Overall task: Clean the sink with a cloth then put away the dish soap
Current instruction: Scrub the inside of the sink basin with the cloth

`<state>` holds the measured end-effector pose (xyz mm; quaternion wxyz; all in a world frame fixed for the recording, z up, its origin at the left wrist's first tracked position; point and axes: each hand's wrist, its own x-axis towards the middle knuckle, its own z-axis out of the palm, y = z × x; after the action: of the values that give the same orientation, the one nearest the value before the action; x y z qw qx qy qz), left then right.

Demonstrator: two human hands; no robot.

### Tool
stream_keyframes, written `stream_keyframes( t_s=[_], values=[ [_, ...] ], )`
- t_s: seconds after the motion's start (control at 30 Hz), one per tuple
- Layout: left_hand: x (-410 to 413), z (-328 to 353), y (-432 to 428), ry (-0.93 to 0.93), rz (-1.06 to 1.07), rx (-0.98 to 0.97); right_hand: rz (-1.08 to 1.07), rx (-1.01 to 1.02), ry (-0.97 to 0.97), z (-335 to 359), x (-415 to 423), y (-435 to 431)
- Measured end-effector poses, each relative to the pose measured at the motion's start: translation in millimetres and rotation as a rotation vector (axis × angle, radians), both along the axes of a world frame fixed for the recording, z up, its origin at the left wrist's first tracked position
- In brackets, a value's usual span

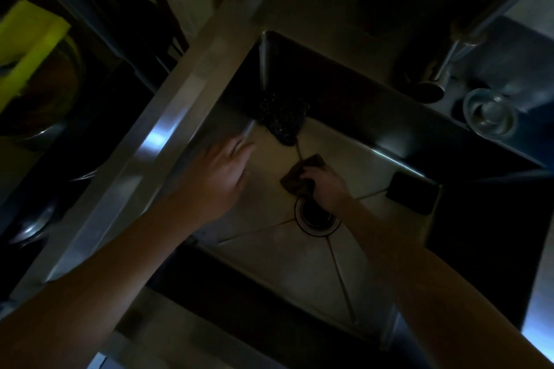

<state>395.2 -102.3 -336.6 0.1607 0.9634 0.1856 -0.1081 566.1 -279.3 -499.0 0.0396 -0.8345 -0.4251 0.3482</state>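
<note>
The scene is dim. A steel sink (299, 272) fills the middle of the view, with its round drain (314, 216) near the centre. My right hand (326, 186) grips a small brown cloth (295, 181) and holds it on the sink floor just above the drain. My left hand (218, 174) hovers with straight fingers over the sink's left side, holding nothing. No dish soap bottle can be made out.
A dark mesh scrubber (281, 120) lies in the sink's far corner. A black rectangular object (412, 192) sits at the sink's right wall. A faucet (440, 75) and a glass (488, 114) stand at the upper right. A yellow-green sponge (27, 39) lies at the far left.
</note>
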Motion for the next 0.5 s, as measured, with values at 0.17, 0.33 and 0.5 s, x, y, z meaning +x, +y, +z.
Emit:
stream_keyframes(
  t_s=[0.17,0.33,0.5],
  values=[
    [-2,5,-2,0.007,-0.021,0.015,-0.094,0.081,0.157,8,-6,-27],
    [-4,5,0,-0.007,-0.010,0.020,-0.557,0.206,0.111,9,18,-48],
    [-9,2,4,-0.005,0.008,0.007,-1.046,0.219,0.020,-2,55,-45]
  ],
)
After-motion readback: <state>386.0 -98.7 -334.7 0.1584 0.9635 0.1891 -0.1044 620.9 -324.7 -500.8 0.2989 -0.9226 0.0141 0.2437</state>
